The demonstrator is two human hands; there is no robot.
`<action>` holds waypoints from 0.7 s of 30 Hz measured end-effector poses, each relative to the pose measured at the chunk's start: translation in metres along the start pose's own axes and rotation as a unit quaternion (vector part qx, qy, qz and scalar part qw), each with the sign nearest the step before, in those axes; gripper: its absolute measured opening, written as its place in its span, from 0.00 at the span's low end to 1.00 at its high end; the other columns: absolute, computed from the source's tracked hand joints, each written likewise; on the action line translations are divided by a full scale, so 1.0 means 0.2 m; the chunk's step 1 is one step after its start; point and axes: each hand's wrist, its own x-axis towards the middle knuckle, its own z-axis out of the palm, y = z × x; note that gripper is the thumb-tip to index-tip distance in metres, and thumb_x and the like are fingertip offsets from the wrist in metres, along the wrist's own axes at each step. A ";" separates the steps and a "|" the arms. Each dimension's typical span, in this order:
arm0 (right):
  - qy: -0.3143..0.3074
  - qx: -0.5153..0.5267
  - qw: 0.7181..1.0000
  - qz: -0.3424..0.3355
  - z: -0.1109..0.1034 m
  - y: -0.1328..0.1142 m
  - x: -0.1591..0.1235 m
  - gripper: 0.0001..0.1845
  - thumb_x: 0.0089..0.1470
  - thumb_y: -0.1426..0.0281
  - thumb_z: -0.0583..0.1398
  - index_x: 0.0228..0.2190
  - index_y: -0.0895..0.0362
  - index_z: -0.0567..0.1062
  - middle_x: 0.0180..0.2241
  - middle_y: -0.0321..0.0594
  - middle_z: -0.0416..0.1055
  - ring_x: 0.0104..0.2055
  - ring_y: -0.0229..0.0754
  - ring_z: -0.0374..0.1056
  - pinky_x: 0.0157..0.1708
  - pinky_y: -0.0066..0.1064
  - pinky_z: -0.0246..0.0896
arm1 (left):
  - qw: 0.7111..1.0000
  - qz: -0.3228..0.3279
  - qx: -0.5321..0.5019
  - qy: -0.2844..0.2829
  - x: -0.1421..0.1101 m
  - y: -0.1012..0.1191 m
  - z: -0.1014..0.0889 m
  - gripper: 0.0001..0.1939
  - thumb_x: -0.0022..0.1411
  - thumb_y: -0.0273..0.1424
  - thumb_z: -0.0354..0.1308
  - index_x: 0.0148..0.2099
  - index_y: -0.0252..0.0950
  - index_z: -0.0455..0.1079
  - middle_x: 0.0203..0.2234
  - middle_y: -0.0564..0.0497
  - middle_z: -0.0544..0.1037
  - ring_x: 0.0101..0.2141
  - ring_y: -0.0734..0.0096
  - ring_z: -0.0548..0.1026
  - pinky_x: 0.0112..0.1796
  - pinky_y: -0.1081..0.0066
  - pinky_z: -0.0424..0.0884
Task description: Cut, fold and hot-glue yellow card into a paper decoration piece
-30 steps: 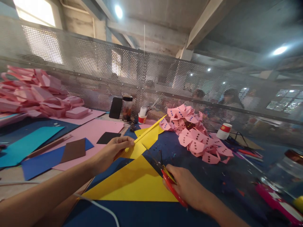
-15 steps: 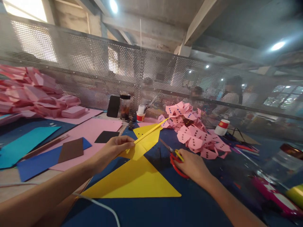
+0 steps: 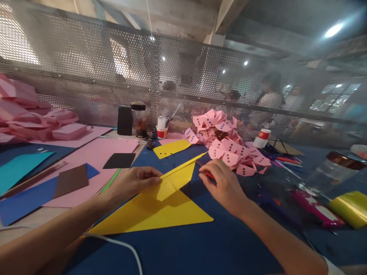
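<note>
My left hand point(image 3: 146, 179) is closed on a folded yellow paper piece point(image 3: 176, 177), pinching its left end between thumb and fingers. A narrow folded strip along its upper edge points up to the right. Under it, a larger yellow triangular sheet point(image 3: 160, 217) lies on the dark blue table surface. My right hand point(image 3: 223, 185) is just right of the paper's tip, its fingers curled round scissors point(image 3: 209, 175). Only a bit of the red handle shows; the rest is hidden behind the fingers. Behind the held piece lies a flat yellow strip point(image 3: 172, 148) with dark dots.
Dotted pink paper shapes point(image 3: 220, 133) are heaped behind my right hand. Plain pink pieces point(image 3: 31, 110) pile up at far left. Blue, brown point(image 3: 71, 181) and black sheets lie left. A lidded jar point(image 3: 139, 120), paper cups point(image 3: 262, 138) and a clear container point(image 3: 329, 172) stand around.
My right hand has risen and moved closer to the folded paper's tip, and the scissors are now mostly hidden. The held paper has turned slightly, away from the dotted strip. The view has shifted.
</note>
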 end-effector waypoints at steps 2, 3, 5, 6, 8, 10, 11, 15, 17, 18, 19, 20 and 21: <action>-0.025 0.013 0.997 -0.066 0.01 -0.07 -0.02 0.05 0.68 0.70 0.57 0.44 0.56 0.72 0.43 0.45 0.72 0.48 0.47 0.66 0.51 0.40 0.61 | 1.000 -0.005 -0.009 -0.010 0.00 0.00 0.02 0.21 0.51 0.49 0.71 0.38 0.37 0.81 0.28 0.49 0.80 0.28 0.69 0.73 0.27 0.75 0.61; -0.046 0.012 0.995 -0.088 0.02 -0.09 -0.02 0.05 0.68 0.70 0.58 0.44 0.56 0.72 0.43 0.45 0.72 0.48 0.48 0.66 0.51 0.41 0.60 | 1.000 -0.007 -0.015 -0.014 0.00 0.01 0.04 0.20 0.50 0.48 0.72 0.37 0.37 0.81 0.29 0.49 0.81 0.28 0.68 0.73 0.27 0.75 0.62; -0.083 0.001 0.989 -0.119 0.04 -0.12 -0.04 0.06 0.68 0.68 0.58 0.45 0.56 0.72 0.43 0.44 0.71 0.47 0.48 0.65 0.50 0.41 0.58 | 0.999 -0.011 -0.022 -0.026 0.01 0.02 0.06 0.19 0.49 0.47 0.72 0.35 0.38 0.81 0.29 0.50 0.81 0.29 0.68 0.73 0.29 0.74 0.63; -0.096 -0.005 0.987 -0.129 0.05 -0.12 -0.04 0.06 0.68 0.68 0.58 0.45 0.56 0.72 0.43 0.44 0.71 0.46 0.48 0.64 0.49 0.41 0.57 | 0.999 -0.013 -0.022 -0.033 0.01 0.02 0.07 0.18 0.49 0.46 0.72 0.35 0.38 0.81 0.28 0.50 0.81 0.29 0.68 0.73 0.29 0.74 0.63; -0.111 -0.018 0.983 -0.144 0.07 -0.11 -0.05 0.07 0.69 0.67 0.57 0.43 0.57 0.73 0.41 0.43 0.71 0.45 0.47 0.64 0.47 0.40 0.56 | 0.998 -0.018 -0.022 -0.049 0.02 0.03 0.09 0.18 0.48 0.46 0.72 0.35 0.38 0.81 0.28 0.50 0.80 0.28 0.68 0.72 0.29 0.73 0.63; -0.118 -0.034 0.980 -0.154 0.08 -0.09 -0.05 0.09 0.70 0.67 0.55 0.41 0.57 0.73 0.40 0.43 0.71 0.44 0.47 0.63 0.46 0.39 0.55 | 0.998 -0.023 -0.011 -0.063 0.03 0.04 0.11 0.18 0.49 0.46 0.72 0.36 0.37 0.81 0.28 0.49 0.80 0.29 0.67 0.73 0.30 0.72 0.64; -0.120 -0.043 0.979 -0.159 0.09 -0.09 -0.05 0.10 0.71 0.68 0.54 0.40 0.57 0.73 0.39 0.43 0.70 0.43 0.46 0.63 0.45 0.39 0.54 | 0.998 -0.023 0.000 -0.066 0.04 0.04 0.11 0.18 0.49 0.46 0.71 0.36 0.38 0.81 0.29 0.49 0.81 0.30 0.66 0.74 0.31 0.72 0.65; -0.133 -0.067 0.975 -0.168 0.10 -0.08 -0.06 0.11 0.71 0.71 0.52 0.40 0.58 0.74 0.38 0.44 0.70 0.42 0.45 0.63 0.43 0.38 0.53 | 0.997 -0.007 0.053 -0.062 0.08 0.02 0.11 0.18 0.50 0.47 0.70 0.36 0.39 0.82 0.31 0.47 0.83 0.34 0.60 0.77 0.35 0.70 0.69; -0.138 -0.063 0.974 -0.168 0.11 -0.08 -0.06 0.11 0.71 0.72 0.51 0.41 0.58 0.74 0.38 0.44 0.70 0.42 0.45 0.64 0.43 0.38 0.53 | 0.994 0.008 0.085 -0.062 0.09 -0.01 0.10 0.18 0.52 0.49 0.67 0.37 0.40 0.82 0.31 0.48 0.83 0.34 0.59 0.77 0.34 0.70 0.69; -0.141 -0.058 0.974 -0.167 0.12 -0.08 -0.06 0.11 0.71 0.72 0.52 0.41 0.58 0.74 0.38 0.44 0.70 0.42 0.45 0.64 0.43 0.38 0.53 | 0.992 0.016 0.109 -0.062 0.09 -0.02 0.09 0.18 0.54 0.49 0.66 0.38 0.41 0.82 0.31 0.48 0.83 0.34 0.59 0.77 0.33 0.70 0.69; -0.144 -0.053 0.974 -0.167 0.12 -0.09 -0.06 0.11 0.71 0.73 0.52 0.41 0.59 0.74 0.38 0.44 0.71 0.42 0.45 0.65 0.43 0.38 0.53 | 0.988 0.025 0.137 -0.062 0.09 -0.03 0.09 0.18 0.57 0.49 0.64 0.39 0.41 0.82 0.31 0.49 0.82 0.33 0.60 0.77 0.33 0.70 0.69; -0.146 -0.047 0.974 -0.167 0.13 -0.09 -0.07 0.10 0.70 0.73 0.52 0.41 0.59 0.74 0.38 0.43 0.71 0.42 0.45 0.65 0.42 0.38 0.53 | 0.983 0.035 0.167 -0.061 0.08 -0.03 0.09 0.17 0.59 0.48 0.63 0.41 0.41 0.81 0.31 0.49 0.82 0.33 0.61 0.77 0.33 0.70 0.69; -0.147 -0.041 0.974 -0.167 0.13 -0.09 -0.07 0.09 0.70 0.73 0.53 0.40 0.59 0.74 0.38 0.43 0.71 0.42 0.45 0.65 0.42 0.38 0.53 | 0.977 0.048 0.200 -0.055 0.07 -0.04 0.08 0.16 0.62 0.46 0.61 0.42 0.42 0.81 0.32 0.50 0.82 0.33 0.62 0.77 0.33 0.70 0.69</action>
